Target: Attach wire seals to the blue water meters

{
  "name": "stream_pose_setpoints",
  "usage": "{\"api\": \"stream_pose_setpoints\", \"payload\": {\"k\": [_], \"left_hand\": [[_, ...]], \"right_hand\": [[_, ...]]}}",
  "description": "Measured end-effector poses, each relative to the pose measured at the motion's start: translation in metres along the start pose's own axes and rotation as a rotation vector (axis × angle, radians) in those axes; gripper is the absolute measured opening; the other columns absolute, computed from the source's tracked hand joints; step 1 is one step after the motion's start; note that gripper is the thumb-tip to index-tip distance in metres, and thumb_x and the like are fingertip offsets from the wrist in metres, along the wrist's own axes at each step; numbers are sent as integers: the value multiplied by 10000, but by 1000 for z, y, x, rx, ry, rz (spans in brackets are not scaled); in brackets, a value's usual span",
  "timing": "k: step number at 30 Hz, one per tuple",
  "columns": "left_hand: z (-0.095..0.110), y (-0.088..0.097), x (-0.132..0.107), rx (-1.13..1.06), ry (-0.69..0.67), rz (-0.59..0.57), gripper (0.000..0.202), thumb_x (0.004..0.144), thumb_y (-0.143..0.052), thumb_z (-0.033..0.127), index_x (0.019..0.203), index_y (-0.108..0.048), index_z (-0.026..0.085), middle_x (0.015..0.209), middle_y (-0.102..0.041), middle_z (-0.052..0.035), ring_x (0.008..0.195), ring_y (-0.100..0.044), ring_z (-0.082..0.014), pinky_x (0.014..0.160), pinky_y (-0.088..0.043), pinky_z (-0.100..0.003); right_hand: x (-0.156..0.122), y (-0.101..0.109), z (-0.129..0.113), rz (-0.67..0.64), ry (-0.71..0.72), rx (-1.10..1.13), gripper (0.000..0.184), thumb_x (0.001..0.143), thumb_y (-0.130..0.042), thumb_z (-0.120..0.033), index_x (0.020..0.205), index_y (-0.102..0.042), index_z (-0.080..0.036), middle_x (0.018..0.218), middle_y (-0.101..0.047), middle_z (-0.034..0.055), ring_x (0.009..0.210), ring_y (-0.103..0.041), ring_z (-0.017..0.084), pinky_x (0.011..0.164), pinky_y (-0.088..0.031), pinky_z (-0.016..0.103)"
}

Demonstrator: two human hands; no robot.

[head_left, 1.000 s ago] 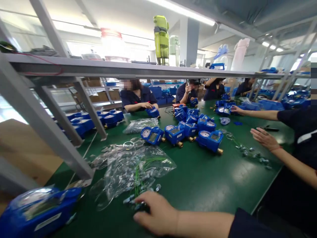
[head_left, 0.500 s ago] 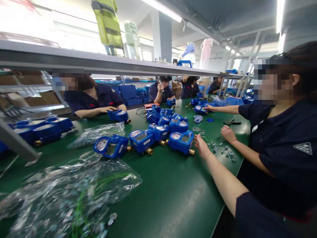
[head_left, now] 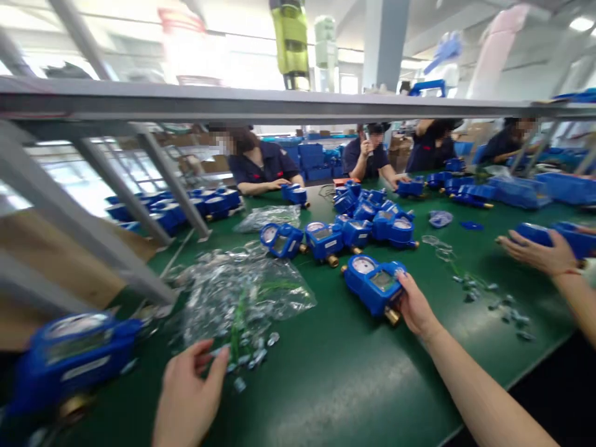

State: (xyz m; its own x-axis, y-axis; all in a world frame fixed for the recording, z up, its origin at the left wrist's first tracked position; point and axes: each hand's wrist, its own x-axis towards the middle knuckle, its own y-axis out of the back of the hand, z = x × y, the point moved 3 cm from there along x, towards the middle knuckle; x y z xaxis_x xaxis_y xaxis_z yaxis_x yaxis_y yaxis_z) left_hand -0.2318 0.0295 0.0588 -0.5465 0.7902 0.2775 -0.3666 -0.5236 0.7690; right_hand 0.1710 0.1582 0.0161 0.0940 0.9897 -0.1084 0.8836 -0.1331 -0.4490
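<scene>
My right hand (head_left: 416, 305) is closed on the near end of a blue water meter (head_left: 374, 282) with a round dial and brass fittings, which lies on the green table (head_left: 354, 372) apart from the row of meters (head_left: 326, 239). My left hand (head_left: 189, 394) reaches out at the bottom. Its fingers are a little apart, with the tips at small grey seal pieces (head_left: 254, 357) spilling from a clear plastic bag (head_left: 242, 295) with green wires in it. I see nothing held in that hand.
Another blue meter (head_left: 69, 357) lies at the near left under a slanted grey frame strut (head_left: 84, 230). A co-worker's hand (head_left: 540, 253) at the right holds a meter (head_left: 565, 236), with loose seals (head_left: 493, 301) nearby. More people and meters line the far side under a shelf (head_left: 279, 105).
My right hand reached to the row of meters and drew one toward me. My left hand lifted off the seal pile and now touches its edge. The view swung right and back.
</scene>
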Motion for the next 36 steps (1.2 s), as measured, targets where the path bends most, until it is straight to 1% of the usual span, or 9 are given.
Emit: {"api": "stream_pose_setpoints", "payload": {"k": [2,5,10,16,21,26,30,34,36], "left_hand": [[-8,-3,5,120,-28,-105,522,770,-481,525,1106,-504,126,1069,-539,-124,926,-572,-244,808,-469,-360],[-11,-15,16,180,-8,-148,557,749,-497,536,1109,-501,112,1062,-566,-138,963,-562,-269,808,-441,-355],[-12,-33,23,168,6,-226,450,730,-550,445,1081,-518,165,818,-648,-41,763,-609,-219,627,-412,-283],[-30,-31,28,62,55,-313,315,735,-526,425,928,-584,183,636,-629,10,557,-589,-170,479,-351,-241],[-35,-33,31,-2,92,-313,399,726,-522,499,947,-604,177,711,-659,-23,604,-603,-195,496,-382,-252],[-39,-30,31,17,129,-236,437,738,-485,583,915,-663,224,776,-679,-40,706,-613,-242,533,-404,-280],[-41,-15,28,91,162,-106,444,732,-502,596,947,-689,255,884,-694,-55,815,-616,-300,596,-458,-343],[-23,13,15,-6,-98,154,323,807,-505,456,931,-692,222,1037,-669,-42,995,-591,-242,865,-453,-348],[-11,29,5,-63,-233,280,287,825,-513,391,927,-689,188,1071,-653,-61,1018,-581,-213,931,-418,-320]], "right_hand": [[-15,-15,19,-43,-30,50,490,746,-593,-490,1165,-478,-265,1014,-619,18,820,-610,177,671,-504,309],[-30,-45,40,-60,-41,115,494,723,-627,-461,1152,-481,-263,1046,-606,15,870,-599,167,731,-494,288],[-36,-84,59,-59,-75,140,545,728,-600,-506,1191,-432,-271,1113,-570,19,945,-581,170,783,-488,295],[-39,-88,64,-223,-163,105,531,784,-501,-562,1257,-328,-396,1265,-487,-13,1009,-557,178,763,-496,315],[-33,-82,52,-223,-157,54,442,775,-516,-555,1159,-397,-370,1125,-544,-6,890,-570,166,699,-502,325],[-33,-81,47,-214,-150,14,424,729,-604,-505,1072,-435,-321,1005,-565,5,820,-581,169,650,-496,318],[-40,-83,48,-219,-134,-13,426,737,-598,-497,1086,-428,-322,1058,-549,14,862,-577,173,691,-489,329],[-46,-80,53,-202,-90,-67,522,738,-597,-494,1193,-391,-345,1149,-497,25,1022,-516,188,831,-449,353],[-50,-75,54,-129,-4,-206,613,722,-610,-491,1260,-353,-346,1229,-434,40,1089,-470,199,911,-405,370]]}}
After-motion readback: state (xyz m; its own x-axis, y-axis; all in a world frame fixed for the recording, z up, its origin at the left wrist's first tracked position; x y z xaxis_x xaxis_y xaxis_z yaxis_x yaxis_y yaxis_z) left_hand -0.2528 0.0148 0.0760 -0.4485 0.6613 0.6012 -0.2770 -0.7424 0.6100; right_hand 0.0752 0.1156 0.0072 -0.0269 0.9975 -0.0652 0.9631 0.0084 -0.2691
